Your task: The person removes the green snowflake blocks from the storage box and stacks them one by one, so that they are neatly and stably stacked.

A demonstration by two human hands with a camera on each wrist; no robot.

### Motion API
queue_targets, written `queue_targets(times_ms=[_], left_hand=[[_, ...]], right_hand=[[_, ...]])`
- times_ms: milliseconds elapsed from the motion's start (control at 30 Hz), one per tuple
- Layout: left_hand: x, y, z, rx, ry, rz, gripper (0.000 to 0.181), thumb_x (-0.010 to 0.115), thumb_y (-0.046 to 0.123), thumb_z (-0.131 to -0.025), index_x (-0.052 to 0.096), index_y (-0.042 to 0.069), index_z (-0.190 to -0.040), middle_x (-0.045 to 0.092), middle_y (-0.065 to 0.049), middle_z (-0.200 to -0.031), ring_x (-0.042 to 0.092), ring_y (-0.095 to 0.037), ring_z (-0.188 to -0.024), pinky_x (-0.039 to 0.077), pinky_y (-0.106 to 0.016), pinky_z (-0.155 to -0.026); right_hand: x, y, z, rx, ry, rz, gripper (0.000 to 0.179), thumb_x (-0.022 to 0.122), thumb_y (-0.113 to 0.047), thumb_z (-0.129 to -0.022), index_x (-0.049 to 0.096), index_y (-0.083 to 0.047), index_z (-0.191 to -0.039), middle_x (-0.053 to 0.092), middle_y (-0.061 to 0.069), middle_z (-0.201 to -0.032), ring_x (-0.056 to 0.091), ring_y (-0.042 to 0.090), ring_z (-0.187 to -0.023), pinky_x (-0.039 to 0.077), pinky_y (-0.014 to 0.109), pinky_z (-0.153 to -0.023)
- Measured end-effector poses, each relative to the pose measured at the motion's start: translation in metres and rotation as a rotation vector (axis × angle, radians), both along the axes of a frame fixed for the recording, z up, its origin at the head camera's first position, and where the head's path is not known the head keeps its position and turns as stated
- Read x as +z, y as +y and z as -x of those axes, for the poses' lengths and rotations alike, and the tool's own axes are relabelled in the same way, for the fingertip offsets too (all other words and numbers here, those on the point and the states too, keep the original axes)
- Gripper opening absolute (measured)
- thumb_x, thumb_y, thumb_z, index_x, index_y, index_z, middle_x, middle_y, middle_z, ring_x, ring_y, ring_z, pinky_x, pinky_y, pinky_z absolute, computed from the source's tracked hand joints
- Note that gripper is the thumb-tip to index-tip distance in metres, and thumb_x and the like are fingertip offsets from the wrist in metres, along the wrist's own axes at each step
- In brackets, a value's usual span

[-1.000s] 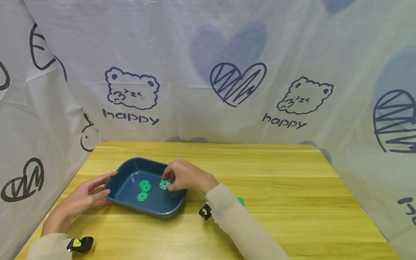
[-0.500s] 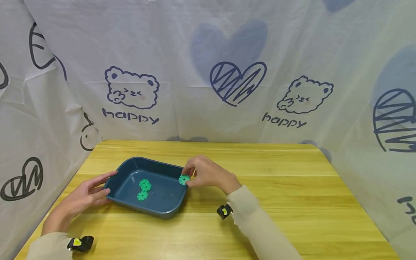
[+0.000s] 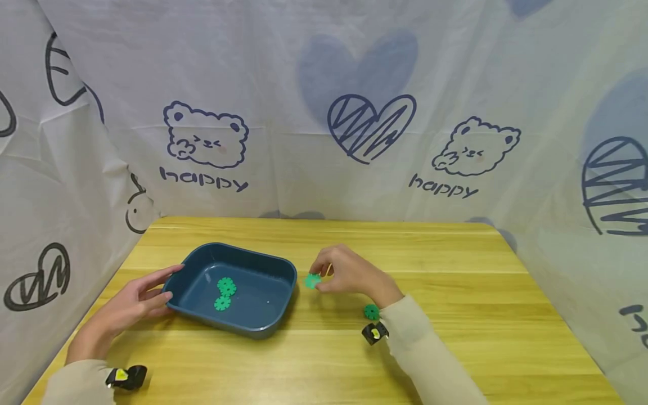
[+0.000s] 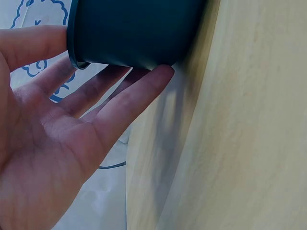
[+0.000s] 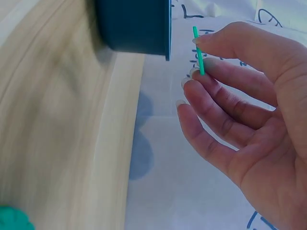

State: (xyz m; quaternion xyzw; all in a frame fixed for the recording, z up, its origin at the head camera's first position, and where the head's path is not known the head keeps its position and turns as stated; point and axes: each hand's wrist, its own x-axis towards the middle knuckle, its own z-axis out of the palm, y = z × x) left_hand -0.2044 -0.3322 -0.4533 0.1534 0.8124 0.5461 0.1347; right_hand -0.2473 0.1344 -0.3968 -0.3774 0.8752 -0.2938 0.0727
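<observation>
Between thumb and fingertips, my right hand [image 3: 349, 273] pinches a green notched plastic disc [image 3: 313, 281], held above the table just right of the blue bin [image 3: 288, 270]. The right wrist view shows this disc edge-on as a thin green strip [image 5: 198, 51]. My left hand [image 3: 129, 304] touches the bin's left end with fingers extended; in the left wrist view its fingers [image 4: 129, 100] lie against the outer wall and rim. Several similar green discs [image 3: 222, 302] lie in the bin, partly overlapping. Another green disc [image 3: 372, 311] rests on the table near my right wrist.
The yellow wood-grain table [image 3: 455, 315] extends to the right and in front of the bin. A white printed cloth [image 3: 283, 169] hangs behind the table and along both sides. Each wrist wears a small black camera strap.
My right hand has moved right, carrying the disc from inside the bin, over its right rim, to outside it. The table disc is uncovered by my sleeve. My left hand stays put.
</observation>
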Motion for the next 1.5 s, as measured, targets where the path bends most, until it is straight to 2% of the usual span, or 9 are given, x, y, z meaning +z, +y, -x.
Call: queue_targets(times_ms=[133,367,600,800,933,1033,1267,1400,1500], left_hand=[[0.001,0.001,0.000,0.012,-0.008,0.017,0.063,0.058,0.014,-0.106,0.030,0.004,-0.161,0.037,0.027,-0.146,0.056,0.016,-0.115,0.062,-0.024,-0.087],[0.001,0.001,0.001,0.009,-0.009,0.011,0.063,0.058,0.014,-0.106,0.030,0.003,-0.161,0.036,0.029,-0.144,0.056,0.016,-0.115,0.062,-0.024,-0.087],[0.001,0.002,0.000,-0.005,-0.013,-0.020,0.062,0.058,0.012,-0.106,0.031,0.005,-0.161,0.038,0.033,-0.139,0.058,0.014,-0.115,0.062,-0.024,-0.086],[0.002,0.002,0.000,-0.005,-0.007,-0.004,0.061,0.057,0.013,-0.106,0.031,0.008,-0.162,0.037,0.026,-0.148,0.057,0.015,-0.116,0.061,-0.023,-0.086],[0.002,0.001,-0.001,0.009,-0.020,0.015,0.063,0.057,0.014,-0.106,0.029,0.006,-0.162,0.035,0.018,-0.153,0.057,0.014,-0.116,0.061,-0.023,-0.087],[0.001,0.001,-0.001,0.016,-0.023,0.028,0.064,0.057,0.015,-0.106,0.029,0.005,-0.162,0.034,0.014,-0.155,0.057,0.015,-0.116,0.061,-0.023,-0.088],[0.000,0.000,0.000,-0.002,-0.012,-0.010,0.061,0.056,0.012,-0.106,0.031,0.009,-0.162,0.037,0.020,-0.152,0.058,0.012,-0.117,0.062,-0.024,-0.087],[0.001,0.000,0.000,0.001,-0.015,0.003,0.061,0.057,0.012,-0.106,0.032,0.012,-0.162,0.037,0.016,-0.155,0.059,0.012,-0.116,0.061,-0.023,-0.087],[0.002,0.000,0.000,0.005,-0.021,0.019,0.063,0.057,0.014,-0.106,0.030,0.010,-0.163,0.035,0.013,-0.157,0.059,0.012,-0.115,0.061,-0.023,-0.087]], right_hand=[[-0.003,0.012,-0.004,-0.027,-0.003,0.000,0.018,0.080,-0.010,-0.086,0.079,-0.006,-0.103,0.074,0.005,-0.102,0.070,0.021,-0.087,0.061,0.025,-0.079],[-0.004,0.031,-0.010,-0.070,0.010,0.001,0.017,0.080,-0.011,-0.086,0.080,-0.008,-0.103,0.074,0.003,-0.102,0.069,0.016,-0.086,0.059,0.022,-0.077],[-0.008,0.051,-0.016,-0.101,-0.010,0.009,0.016,0.078,-0.010,-0.087,0.079,-0.008,-0.102,0.074,0.004,-0.102,0.070,0.026,-0.090,0.063,0.034,-0.080],[-0.014,0.066,-0.022,-0.138,-0.041,0.007,0.015,0.079,-0.011,-0.086,0.080,-0.010,-0.101,0.074,0.002,-0.102,0.070,0.030,-0.093,0.063,0.044,-0.082],[-0.018,0.074,-0.025,-0.151,-0.038,0.000,0.015,0.079,-0.013,-0.086,0.080,-0.011,-0.100,0.074,0.000,-0.102,0.070,0.028,-0.095,0.062,0.044,-0.084],[-0.020,0.079,-0.027,-0.151,-0.020,-0.004,0.015,0.079,-0.013,-0.086,0.080,-0.012,-0.100,0.074,-0.001,-0.102,0.070,0.025,-0.094,0.062,0.038,-0.082],[-0.024,0.090,-0.030,-0.165,-0.002,-0.025,0.013,0.080,-0.015,-0.086,0.080,-0.015,-0.099,0.074,-0.003,-0.102,0.068,0.021,-0.092,0.060,0.033,-0.080],[-0.028,0.096,-0.033,-0.165,0.003,-0.054,0.014,0.080,-0.016,-0.087,0.080,-0.016,-0.101,0.074,-0.004,-0.102,0.067,0.019,-0.093,0.060,0.037,-0.082],[-0.032,0.099,-0.034,-0.164,0.006,-0.056,0.014,0.080,-0.017,-0.088,0.079,-0.016,-0.102,0.074,-0.005,-0.102,0.067,0.021,-0.095,0.060,0.043,-0.083]])
